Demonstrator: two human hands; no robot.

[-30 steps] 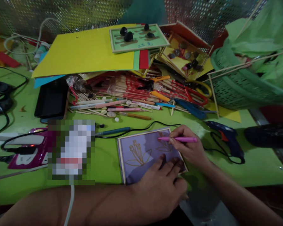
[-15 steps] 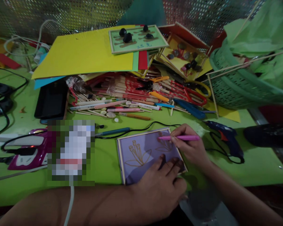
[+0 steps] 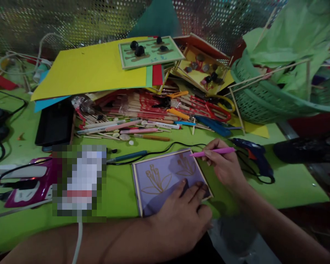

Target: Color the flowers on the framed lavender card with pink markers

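Note:
A purple card (image 3: 165, 176) with a thin wooden border lies on the green table; gold flower outlines are drawn on it. My left hand (image 3: 181, 216) rests flat on the card's near right corner, fingers spread and pressing it down. My right hand (image 3: 225, 167) is closed round a pink pen (image 3: 213, 151), which lies almost level. The pen's tip points left and hovers just past the card's far right corner, off the drawing.
A blue glue gun (image 3: 251, 156) with a black cord lies right of my right hand. Pens, sticks and scissors (image 3: 220, 110) litter the table's middle. Yellow paper sheets (image 3: 90, 69), framed craft boards, a green basket (image 3: 266, 99), a black phone (image 3: 55, 123) and a magenta device (image 3: 27, 181) surround them.
My right hand has lifted the pink pen off the flower drawing and drawn it back to the right. The left hand stays on the card. The view has shifted slightly.

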